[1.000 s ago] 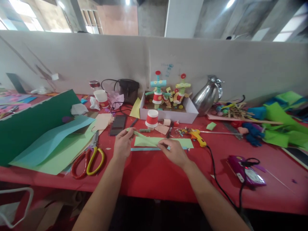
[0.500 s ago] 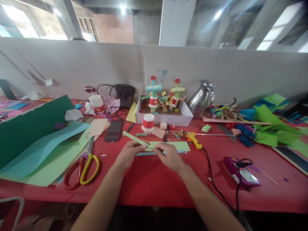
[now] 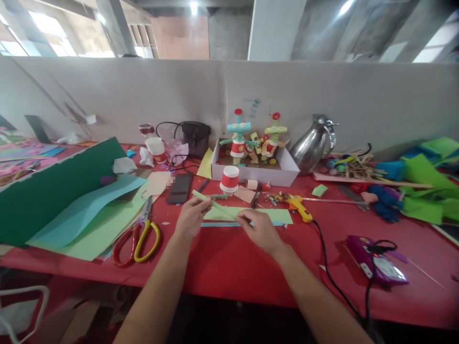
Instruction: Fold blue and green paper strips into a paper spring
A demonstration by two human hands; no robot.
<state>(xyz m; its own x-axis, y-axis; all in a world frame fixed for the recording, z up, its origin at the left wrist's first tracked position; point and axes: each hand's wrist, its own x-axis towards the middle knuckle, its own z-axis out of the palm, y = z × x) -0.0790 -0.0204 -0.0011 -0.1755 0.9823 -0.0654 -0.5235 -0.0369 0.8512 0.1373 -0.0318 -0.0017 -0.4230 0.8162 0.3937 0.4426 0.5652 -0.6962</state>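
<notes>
A narrow light-green paper strip (image 3: pixel 223 209) is stretched between my two hands, slanting down to the right. My left hand (image 3: pixel 191 215) pinches it near its upper left end, and my right hand (image 3: pixel 258 229) pinches the lower right end. Under and behind it lie a wider green paper piece (image 3: pixel 268 216) and a thin blue paper strip (image 3: pixel 222 224). Just beyond the hands stands an upturned red and white paper cup (image 3: pixel 229 179), with a small folded paper spring (image 3: pixel 219 196) in front of it.
Scissors (image 3: pixel 147 234) lie left, beside coloured paper sheets (image 3: pixel 86 229). To the right are a yellow glue gun (image 3: pixel 301 208) with its cord and a purple power box (image 3: pixel 376 263). A white box (image 3: pixel 254 176) holding paper-cup figures and a steel jug (image 3: pixel 314 143) stand behind.
My left hand has slid toward the strip's upper left end, so more strip shows between the hands. The whole view has shifted slightly, with things appearing farther right.
</notes>
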